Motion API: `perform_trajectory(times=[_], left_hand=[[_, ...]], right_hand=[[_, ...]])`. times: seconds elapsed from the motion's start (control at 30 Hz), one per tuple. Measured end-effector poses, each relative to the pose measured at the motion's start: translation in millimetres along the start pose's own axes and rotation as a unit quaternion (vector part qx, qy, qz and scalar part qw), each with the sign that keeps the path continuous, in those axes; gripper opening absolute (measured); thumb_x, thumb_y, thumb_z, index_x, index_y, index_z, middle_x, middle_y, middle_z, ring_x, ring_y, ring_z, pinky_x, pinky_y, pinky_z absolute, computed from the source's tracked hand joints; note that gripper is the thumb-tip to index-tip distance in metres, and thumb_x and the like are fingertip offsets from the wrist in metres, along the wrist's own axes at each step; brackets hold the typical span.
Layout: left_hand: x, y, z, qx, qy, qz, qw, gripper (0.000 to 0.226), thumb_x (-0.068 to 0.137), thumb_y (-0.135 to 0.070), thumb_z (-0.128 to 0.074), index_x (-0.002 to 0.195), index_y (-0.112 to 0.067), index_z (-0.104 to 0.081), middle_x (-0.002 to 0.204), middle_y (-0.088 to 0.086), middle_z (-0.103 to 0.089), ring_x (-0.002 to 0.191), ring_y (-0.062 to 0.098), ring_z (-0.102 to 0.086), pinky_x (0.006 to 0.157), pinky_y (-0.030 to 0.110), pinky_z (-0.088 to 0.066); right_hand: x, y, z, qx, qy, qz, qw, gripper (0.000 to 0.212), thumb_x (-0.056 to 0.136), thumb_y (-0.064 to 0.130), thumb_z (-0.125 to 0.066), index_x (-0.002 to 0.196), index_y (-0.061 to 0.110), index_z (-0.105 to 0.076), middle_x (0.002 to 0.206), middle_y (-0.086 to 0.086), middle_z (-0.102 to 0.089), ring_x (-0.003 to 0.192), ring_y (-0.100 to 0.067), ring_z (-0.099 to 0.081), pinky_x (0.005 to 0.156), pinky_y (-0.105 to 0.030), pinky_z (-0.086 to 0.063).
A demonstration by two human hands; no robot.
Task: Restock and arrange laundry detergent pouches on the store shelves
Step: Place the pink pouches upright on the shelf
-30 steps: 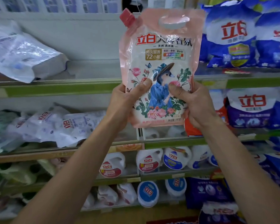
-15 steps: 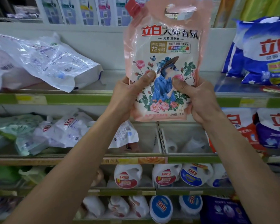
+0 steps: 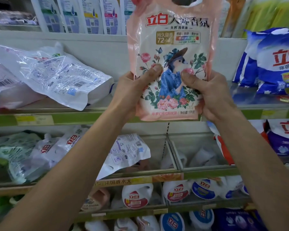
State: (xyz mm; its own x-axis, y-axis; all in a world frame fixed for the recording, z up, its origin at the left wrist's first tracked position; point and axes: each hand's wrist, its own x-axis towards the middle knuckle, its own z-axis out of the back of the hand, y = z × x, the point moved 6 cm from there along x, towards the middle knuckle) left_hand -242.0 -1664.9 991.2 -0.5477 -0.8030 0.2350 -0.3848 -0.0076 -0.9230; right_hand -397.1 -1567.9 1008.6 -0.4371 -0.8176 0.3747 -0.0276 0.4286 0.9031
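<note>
A pink detergent pouch (image 3: 171,39) with red lettering and a flower picture is held upright in front of the shelves. My left hand (image 3: 132,90) grips its lower left side, thumb on the front. My right hand (image 3: 210,94) grips its lower right side, thumb also on the front. The pouch's bottom edge hangs level with the green front rail of the upper shelf (image 3: 65,118). Its cap and handle are cut off by the top of the view.
White pouches (image 3: 60,75) lie flat on the upper shelf at left; blue bags (image 3: 272,64) stand at right. More white pouches (image 3: 127,152) lie on the shelf below beside a clear divider (image 3: 172,147). Detergent jugs (image 3: 137,195) fill the lower shelves.
The pink pouch and both hands have risen and come toward the upper shelf, with the view shifting left and up. The grip on the pouch is the same.
</note>
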Motion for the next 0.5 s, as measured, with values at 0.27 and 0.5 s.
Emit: perform_trajectory(times=[0.27,0.5], left_hand=[[27.5,-4.9,3.7,0.005,-0.015,-0.008,1.000,0.036,0.088,-0.021,-0.078,0.119,-0.004,-0.066,0.106,0.015,-0.078,0.098,0.036,-0.075,0.092,0.056,-0.059],[60.1,3.1,3.1,0.034,-0.019,0.001,0.999,0.028,0.089,-0.022,-0.077,0.112,-0.009,-0.068,0.102,0.011,-0.079,0.093,0.031,-0.077,0.087,0.048,-0.061]], right_hand=[[27.5,0.4,-1.2,-0.010,-0.006,0.005,1.000,0.021,0.086,0.004,-0.072,0.106,0.009,-0.069,0.098,-0.009,-0.078,0.094,-0.029,-0.075,0.073,-0.040,-0.062],[59.1,-16.1,10.6,0.013,-0.005,0.002,1.000,0.030,0.082,0.005,-0.073,0.112,0.005,-0.067,0.101,-0.011,-0.078,0.097,-0.029,-0.074,0.078,-0.042,-0.062]])
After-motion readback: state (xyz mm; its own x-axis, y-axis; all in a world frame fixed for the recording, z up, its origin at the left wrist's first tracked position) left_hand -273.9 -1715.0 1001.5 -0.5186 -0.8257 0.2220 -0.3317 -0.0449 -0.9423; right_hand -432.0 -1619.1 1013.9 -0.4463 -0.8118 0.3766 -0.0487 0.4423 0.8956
